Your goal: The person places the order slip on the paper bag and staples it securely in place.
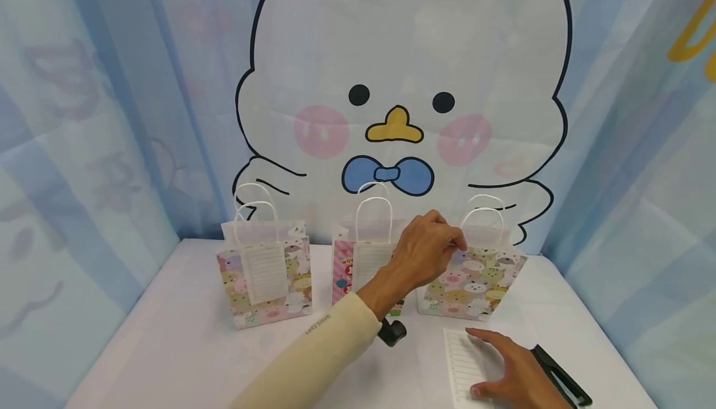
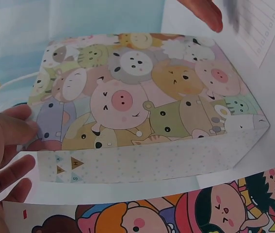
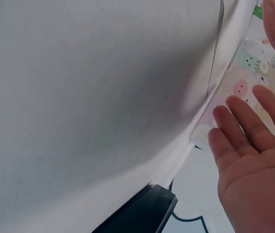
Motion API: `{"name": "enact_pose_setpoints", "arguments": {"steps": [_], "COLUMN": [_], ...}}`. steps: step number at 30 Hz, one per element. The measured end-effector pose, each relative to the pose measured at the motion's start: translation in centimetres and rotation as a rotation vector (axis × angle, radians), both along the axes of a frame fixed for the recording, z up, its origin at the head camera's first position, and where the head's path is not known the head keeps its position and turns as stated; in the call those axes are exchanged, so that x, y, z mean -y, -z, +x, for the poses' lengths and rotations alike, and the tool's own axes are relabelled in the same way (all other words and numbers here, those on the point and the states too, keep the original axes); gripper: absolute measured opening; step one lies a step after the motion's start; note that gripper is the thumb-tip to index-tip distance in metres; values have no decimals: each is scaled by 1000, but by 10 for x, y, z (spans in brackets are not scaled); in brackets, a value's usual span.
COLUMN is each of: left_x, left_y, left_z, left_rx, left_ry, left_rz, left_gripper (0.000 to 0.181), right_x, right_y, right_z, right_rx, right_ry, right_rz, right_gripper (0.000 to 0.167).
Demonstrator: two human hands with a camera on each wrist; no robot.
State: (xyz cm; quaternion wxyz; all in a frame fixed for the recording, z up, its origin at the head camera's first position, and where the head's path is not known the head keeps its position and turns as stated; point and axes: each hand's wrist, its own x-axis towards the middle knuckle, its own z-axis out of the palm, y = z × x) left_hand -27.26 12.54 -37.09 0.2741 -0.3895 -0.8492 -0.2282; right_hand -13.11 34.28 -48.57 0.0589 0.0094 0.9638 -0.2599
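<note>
In the head view my left hand [image 1: 427, 244] pinches the upper left edge of the right-hand paper gift bag [image 1: 472, 284], which has a cartoon-animal print and white handles. The left wrist view shows the thumb and fingers of this hand [image 2: 4, 155] at the edge of the animal-print bag [image 2: 127, 97]. My right hand [image 1: 517, 368] is spread, thumb apart from the fingers, at a white lined paper slip [image 1: 464, 362] on the table; whether it touches the slip is unclear. In the right wrist view its fingers [image 3: 239, 126] are extended and hold nothing. A black stapler [image 1: 559, 375] lies beside it.
An animal-print bag [image 1: 299, 272] with a lined slip [image 1: 265, 275] on its front stands at the left. The middle pink bag [image 1: 342, 272], also with a slip [image 1: 369, 257], is partly hidden by my left arm. A printed curtain [image 1: 403, 42] hangs behind the white table [image 1: 168, 359].
</note>
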Motion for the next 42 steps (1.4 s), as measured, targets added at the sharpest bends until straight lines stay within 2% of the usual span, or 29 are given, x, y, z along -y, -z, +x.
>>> {"name": "enact_pose_setpoints", "arguments": {"steps": [8,13,19,22,24,28,31,35,38,42], "left_x": [0,0,0,1,1,2,2,1,1,0], "left_y": [-1,0,0,0,0,0,0,0,0,0], "left_z": [1,0,1,1,2,2,2,3,3,3], "left_rx": [-10,-13,-2,0,-4,-9,-4,10,17,13], "left_ry": [-2,-12,-11,-10,-17,-22,-19,-17,-13,-15], "left_rz": [2,-4,0,4,2,-4,-4,-4,-5,-9], "left_gripper": [15,15,15,15,14,14,14,14,14,14], "right_x": [6,11,11,11,12,17,20,20,20,19], "right_y": [7,8,9,9,9,8,7,6,4,-1], "right_z": [-1,-2,-1,-1,-1,0,3,4,2,1], "right_rx": [44,25,1,17,35,56,20,-31,-21,-9], "right_ry": [1,14,9,10,15,58,84,122,193,285], "right_rz": [91,163,182,180,162,59,-18,-56,-104,-167], "right_gripper": [106,95,94,93,93,86,77,62,52,48]}}
